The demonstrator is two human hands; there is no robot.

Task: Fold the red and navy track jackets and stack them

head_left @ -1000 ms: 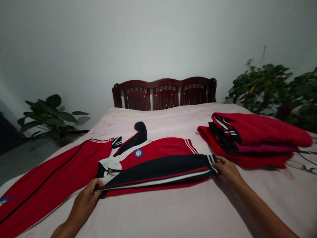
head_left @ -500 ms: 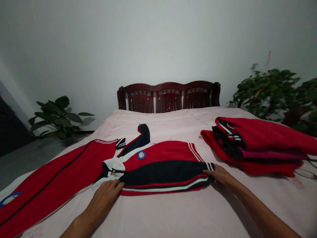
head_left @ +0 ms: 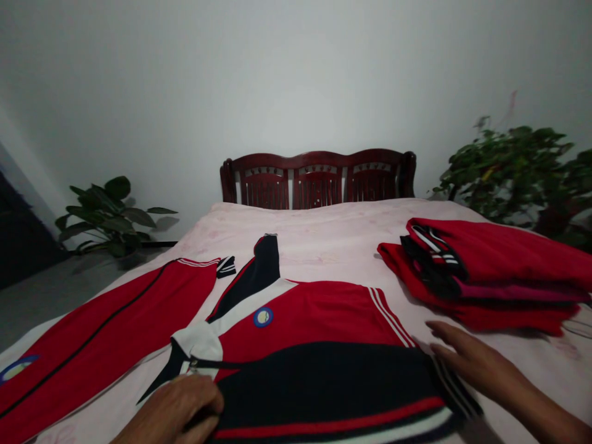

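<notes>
Looking through the head camera, I find the red jacket (head_left: 324,308) spread on the pale pink bedspread (head_left: 333,240), its soft knit body directly in front of me. My left hand (head_left: 178,410) bends over its near shoulder, just below the crisp white collar (head_left: 198,339) and the small metal zip pull (head_left: 193,362); the fingers are curled in, but I cannot tell whether they pinch the cloth. My right hand (head_left: 472,354) has its fingers loosely extended and apart, gripping nothing, beside the ribbed, white-striped cuff (head_left: 453,388); whether it brushes the knit, I cannot tell. Between my hands the dark navy sleeve (head_left: 324,382) stretches as a long smooth band, edged in red and white, across the front of the jacket. A round blue badge (head_left: 263,317) sits flat on the chest, and the far sleeve (head_left: 261,265) narrows away towards the carved, slatted wooden headboard (head_left: 319,179). On my left, a red garment (head_left: 120,320) with a thin black line lies long and flat; on my right, thick folded clothes (head_left: 522,250) make a soft, uneven stack.
</notes>
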